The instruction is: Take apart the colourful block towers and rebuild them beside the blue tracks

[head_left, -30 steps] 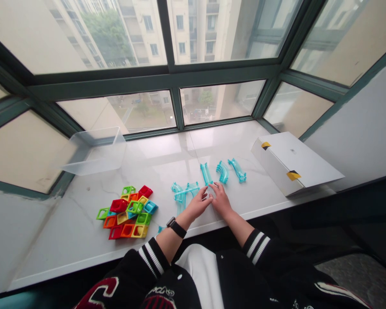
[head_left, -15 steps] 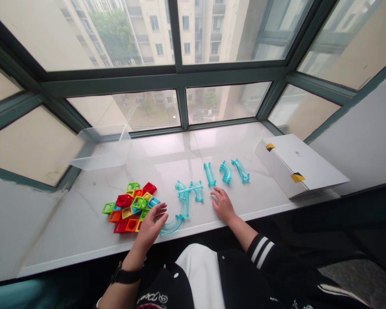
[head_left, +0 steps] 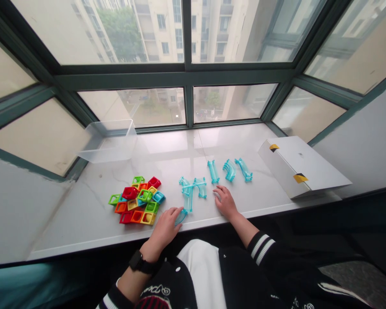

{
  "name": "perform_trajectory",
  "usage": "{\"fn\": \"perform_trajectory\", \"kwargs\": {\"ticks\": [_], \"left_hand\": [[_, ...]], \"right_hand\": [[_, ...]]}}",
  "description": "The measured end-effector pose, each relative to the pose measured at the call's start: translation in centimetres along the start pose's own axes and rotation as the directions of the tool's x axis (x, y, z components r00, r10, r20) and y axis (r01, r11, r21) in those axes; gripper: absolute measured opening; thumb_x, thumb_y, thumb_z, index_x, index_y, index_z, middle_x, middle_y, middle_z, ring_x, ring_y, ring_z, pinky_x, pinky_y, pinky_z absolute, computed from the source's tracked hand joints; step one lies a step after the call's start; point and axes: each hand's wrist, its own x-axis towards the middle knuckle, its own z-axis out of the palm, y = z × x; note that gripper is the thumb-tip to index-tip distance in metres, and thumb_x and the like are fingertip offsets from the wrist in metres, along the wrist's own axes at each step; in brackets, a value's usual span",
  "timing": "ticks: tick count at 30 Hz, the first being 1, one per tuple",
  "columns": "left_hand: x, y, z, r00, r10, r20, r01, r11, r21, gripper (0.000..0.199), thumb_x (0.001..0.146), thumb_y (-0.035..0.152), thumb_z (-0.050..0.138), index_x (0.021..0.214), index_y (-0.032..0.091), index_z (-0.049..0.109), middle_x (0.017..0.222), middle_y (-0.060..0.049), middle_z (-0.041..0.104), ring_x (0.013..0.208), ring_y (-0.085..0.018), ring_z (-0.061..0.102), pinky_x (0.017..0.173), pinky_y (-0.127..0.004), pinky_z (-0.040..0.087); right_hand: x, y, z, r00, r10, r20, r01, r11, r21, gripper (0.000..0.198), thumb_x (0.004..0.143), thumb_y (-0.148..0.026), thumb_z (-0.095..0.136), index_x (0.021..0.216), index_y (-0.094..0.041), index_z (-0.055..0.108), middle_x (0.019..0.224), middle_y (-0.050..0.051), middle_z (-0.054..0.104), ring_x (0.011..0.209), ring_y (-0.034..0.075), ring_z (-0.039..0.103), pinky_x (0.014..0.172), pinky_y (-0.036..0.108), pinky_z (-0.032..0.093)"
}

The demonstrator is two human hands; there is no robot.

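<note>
My left hand is at the front edge of the white ledge, with its fingers and thumb closed around a clear blue curved track piece; the piece's left end is hidden under the hand. Just beyond it lie a straight blue track piece and a short curved one, with a thin blue bar across them. My right hand rests on the ledge, fingers apart and slightly bent, holding nothing. Its fingertips are close below another straight track piece.
A pile of coloured plastic blocks lies left of my left hand. Further right are a curved track and a sloped track. A clear plastic bin stands back left, a white box at right. Windows border the ledge.
My left hand has moved right, away from beside the block pile, and come down on the curved track piece. My right hand stays in place. The view has shifted slightly.
</note>
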Motion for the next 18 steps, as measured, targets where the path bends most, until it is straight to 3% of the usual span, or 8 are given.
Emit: {"fn": "perform_trajectory", "kwargs": {"ticks": [13, 18], "left_hand": [[0.2, 1.3, -1.3, 0.995, -0.008, 0.102, -0.018, 0.969, 0.248, 0.054, 0.092, 0.021, 0.056, 0.144, 0.030, 0.068, 0.110, -0.012, 0.069, 0.101, -0.029, 0.069, 0.092, -0.040, 0.051], [0.2, 1.3, -1.6, 0.996, -0.079, 0.031, 0.075, 0.989, 0.124, 0.050, 0.097, 0.031, 0.054, 0.146, 0.027, 0.065, 0.112, -0.011, 0.071, 0.093, -0.026, 0.071, 0.085, -0.036, 0.053]], "right_hand": [[0.1, -0.1, -0.1, 1.000, -0.005, -0.005, 0.005, 1.000, 0.017, 0.038, 0.089, -0.013, 0.055, 0.121, -0.022, 0.074, 0.134, 0.014, 0.065, 0.128, 0.031, 0.062, 0.116, 0.054, 0.051], [0.1, -0.4, -0.3, 1.000, 0.003, 0.004, -0.003, 1.000, 0.016, 0.040, 0.088, -0.013, 0.055, 0.121, -0.023, 0.074, 0.134, 0.014, 0.066, 0.128, 0.032, 0.062, 0.117, 0.055, 0.051]]}}
